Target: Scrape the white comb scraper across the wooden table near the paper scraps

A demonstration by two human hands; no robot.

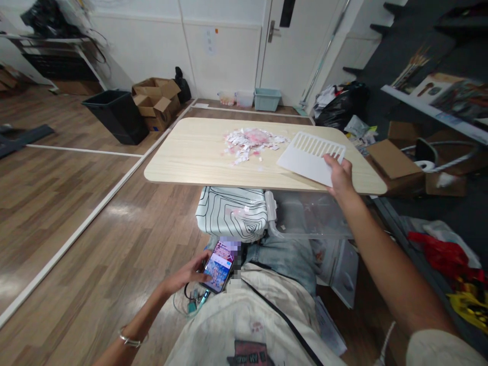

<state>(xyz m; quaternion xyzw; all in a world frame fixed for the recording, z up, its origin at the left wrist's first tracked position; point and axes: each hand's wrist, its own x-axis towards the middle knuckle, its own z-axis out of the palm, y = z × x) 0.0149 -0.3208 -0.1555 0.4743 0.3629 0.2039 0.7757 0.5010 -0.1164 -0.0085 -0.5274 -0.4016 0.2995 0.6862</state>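
My left hand (196, 269) is wrapped round a smartphone (220, 267) low by my lap; its screen is lit and a teal cable hangs below it. Over the right side of the pale wooden table (183, 152), my right hand (340, 175) grips a white slotted board (307, 162) by its near right edge. The board has a row of long slots along its far side and looks slightly tilted. To its left lies a loose pile of small white and pink paper-like pieces (251, 140). Under the table edge is a patterned cloth-covered item (232, 213), with a few pink bits on it.
A clear plastic bin (312, 216) sits below the table's right half. Beyond the table stand a black trash bin (118, 117), cardboard boxes (156, 101) and a teal tub (267, 99). Open cartons (396, 157) and a shelf (438, 112) line the right side.
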